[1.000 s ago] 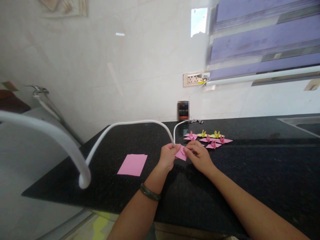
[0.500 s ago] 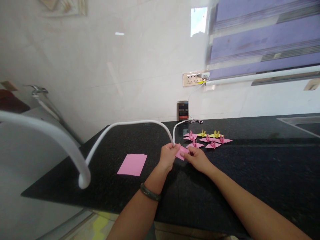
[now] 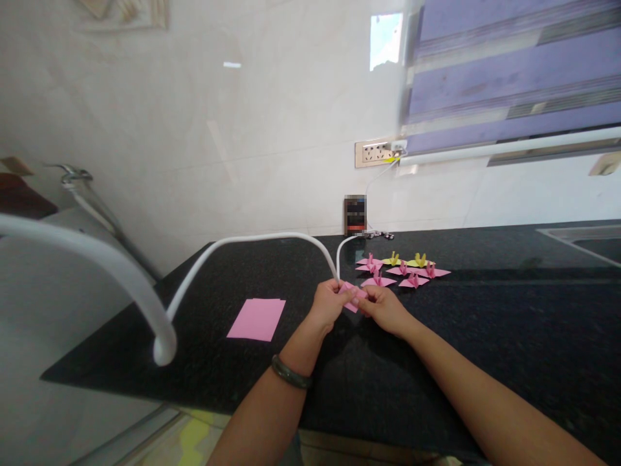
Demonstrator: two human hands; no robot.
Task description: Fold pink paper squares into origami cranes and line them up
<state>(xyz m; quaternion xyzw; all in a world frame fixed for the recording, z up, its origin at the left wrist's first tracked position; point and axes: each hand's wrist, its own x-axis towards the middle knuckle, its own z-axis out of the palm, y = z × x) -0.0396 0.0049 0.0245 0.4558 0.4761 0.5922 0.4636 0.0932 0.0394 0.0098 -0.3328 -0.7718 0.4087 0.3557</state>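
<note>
Both my hands pinch a small folded piece of pink paper (image 3: 352, 297) just above a black stone counter (image 3: 485, 323). My left hand (image 3: 328, 304) grips its left edge with closed fingers; a dark bangle sits on that wrist. My right hand (image 3: 385, 308) holds the right side, fingers curled. Just beyond the hands lies a group of finished paper cranes (image 3: 402, 269), several pink and two yellow. A flat stack of pink paper squares (image 3: 257, 319) lies on the counter to the left.
A thick white hose (image 3: 233, 243) arcs over the counter from the left foreground to a small dark device (image 3: 355, 215) against the wall. A cable runs from it up to a wall socket (image 3: 374, 154). A tap (image 3: 77, 176) stands far left. The counter's front edge is near me.
My right hand has drawn back from over the paper towards me, and the two hands have closed in on the pink piece, which now shows smaller between the fingers.
</note>
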